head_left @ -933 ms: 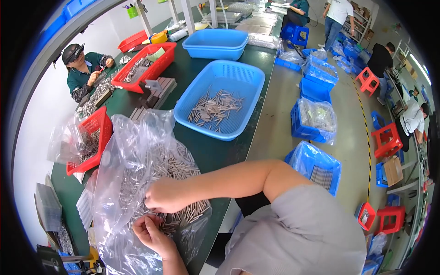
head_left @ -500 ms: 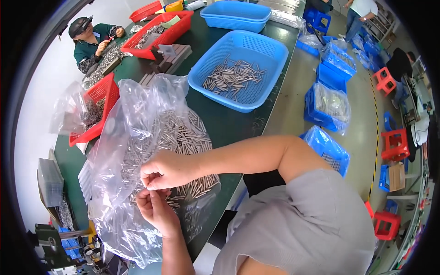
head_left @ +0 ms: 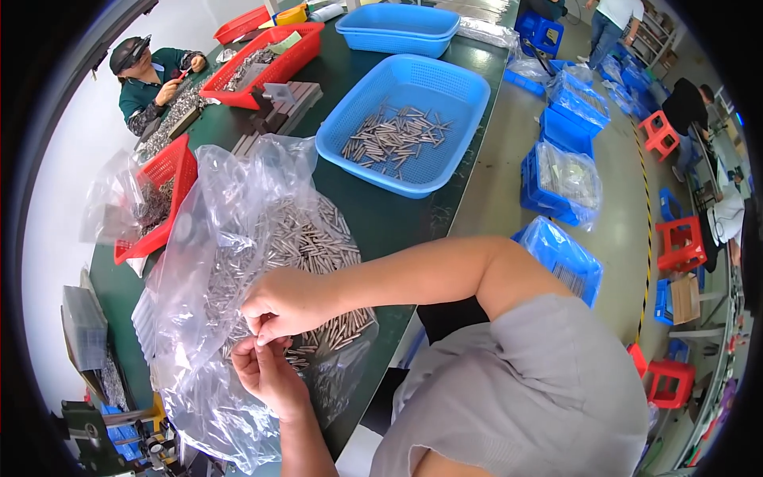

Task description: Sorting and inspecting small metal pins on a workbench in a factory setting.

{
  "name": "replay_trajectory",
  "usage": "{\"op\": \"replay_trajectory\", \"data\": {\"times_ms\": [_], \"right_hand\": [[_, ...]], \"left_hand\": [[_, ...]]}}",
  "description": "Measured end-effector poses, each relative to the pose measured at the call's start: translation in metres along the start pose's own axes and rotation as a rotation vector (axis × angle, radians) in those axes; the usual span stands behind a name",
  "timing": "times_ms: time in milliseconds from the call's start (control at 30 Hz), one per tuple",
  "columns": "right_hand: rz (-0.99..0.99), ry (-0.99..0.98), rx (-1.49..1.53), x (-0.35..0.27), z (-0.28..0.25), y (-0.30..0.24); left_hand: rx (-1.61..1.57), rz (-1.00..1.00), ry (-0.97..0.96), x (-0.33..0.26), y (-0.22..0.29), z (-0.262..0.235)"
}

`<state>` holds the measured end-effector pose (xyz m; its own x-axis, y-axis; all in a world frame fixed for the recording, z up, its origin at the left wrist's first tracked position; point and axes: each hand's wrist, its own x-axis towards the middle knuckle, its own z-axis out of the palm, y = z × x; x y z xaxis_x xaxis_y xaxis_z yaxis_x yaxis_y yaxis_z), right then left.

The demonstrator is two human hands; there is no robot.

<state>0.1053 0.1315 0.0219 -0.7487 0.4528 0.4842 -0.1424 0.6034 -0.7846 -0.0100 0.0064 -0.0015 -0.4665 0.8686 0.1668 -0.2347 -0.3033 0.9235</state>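
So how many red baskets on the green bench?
3: a red basket left of the plastic bag, a larger red basket beyond it, and a far red basket behind that. Some nested underneath may be hidden.

metal pins [head_left: 311, 245] — slim, silvery, heaped loose | clear plastic bag [head_left: 191, 306] — crumpled, around pins

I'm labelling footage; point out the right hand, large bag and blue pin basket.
Right hand [head_left: 291, 300]: head view, back of hand.
Large bag [head_left: 187, 324]: head view, left side.
Blue pin basket [head_left: 429, 79]: head view, far wall.
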Motion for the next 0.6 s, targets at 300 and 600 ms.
{"op": "replay_trajectory", "data": {"times_ms": [300,600], "right_hand": [[-0.164,0.070,-0.236,-0.003,-0.003,-0.006],[0.056,1.178,-1.089,-0.021,-0.137,-0.026]], "left_hand": [[0.003,-0.020,-0.025,0.002,0.002,0.000],[0.149,0.038,0.007,0.000,-0.002,0.009]]}}
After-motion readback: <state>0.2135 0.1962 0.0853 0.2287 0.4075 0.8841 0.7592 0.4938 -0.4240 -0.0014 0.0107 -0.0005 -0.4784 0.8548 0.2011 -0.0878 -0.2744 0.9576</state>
